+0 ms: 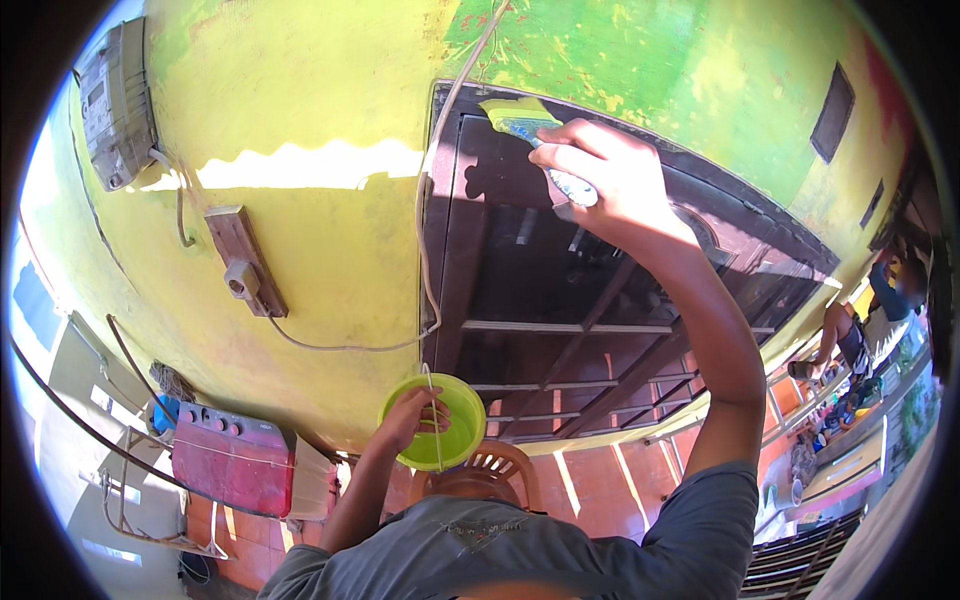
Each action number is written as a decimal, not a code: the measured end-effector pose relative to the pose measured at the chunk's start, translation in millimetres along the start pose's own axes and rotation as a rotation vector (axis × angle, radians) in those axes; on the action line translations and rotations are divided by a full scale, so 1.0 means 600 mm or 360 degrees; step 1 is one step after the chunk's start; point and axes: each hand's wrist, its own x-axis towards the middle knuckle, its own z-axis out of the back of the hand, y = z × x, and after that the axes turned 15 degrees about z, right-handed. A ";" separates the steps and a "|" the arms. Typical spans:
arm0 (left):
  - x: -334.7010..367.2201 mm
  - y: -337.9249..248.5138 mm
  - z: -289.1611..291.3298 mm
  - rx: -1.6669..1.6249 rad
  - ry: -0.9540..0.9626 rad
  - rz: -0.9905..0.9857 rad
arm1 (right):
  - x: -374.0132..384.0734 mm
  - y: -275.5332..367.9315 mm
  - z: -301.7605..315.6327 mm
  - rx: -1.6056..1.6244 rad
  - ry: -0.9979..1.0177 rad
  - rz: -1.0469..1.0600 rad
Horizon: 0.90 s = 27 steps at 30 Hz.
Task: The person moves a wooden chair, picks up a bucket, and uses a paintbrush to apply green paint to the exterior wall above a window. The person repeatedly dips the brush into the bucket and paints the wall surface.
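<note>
My right hand (625, 180) is raised at the upper middle, closed around the handle of a paintbrush (530, 128). Yellow-green paint coats the bristles, which lie against or just before the top edge of a dark brown door (510, 270), below the green and yellow wall (590, 50). Lower down, my left hand (410, 418) grips the thin pale handle of a lime-green bucket (468, 430) and hangs partly over its opening. What the bucket contains is hard to make out.
A loose cable (428, 200) runs down beside the door to a socket on a wooden board (245, 262). A grey meter box (115, 105) hangs far left, above a red washing machine (235, 460). Below the bucket stands a brown plastic chair (515, 465). Another person (885, 315) sits far right.
</note>
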 end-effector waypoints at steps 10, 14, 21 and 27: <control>0.007 -0.008 -0.012 0.0119 -0.0018 0.0023 | -0.029 -0.194 0.202 -0.0586 -0.0546 -0.0180; 0.019 -0.008 -0.017 0.0086 0.0077 -0.0006 | -0.112 -0.200 0.181 -0.0375 -0.0311 -0.0494; 0.029 -0.014 -0.016 0.0094 0.0129 -0.0045 | -0.194 -0.127 0.199 0.0243 -0.0044 -0.0571; 0.037 -0.004 -0.036 0.0138 0.0122 -0.0020 | -0.131 -0.256 0.241 0.0086 0.0073 -0.1015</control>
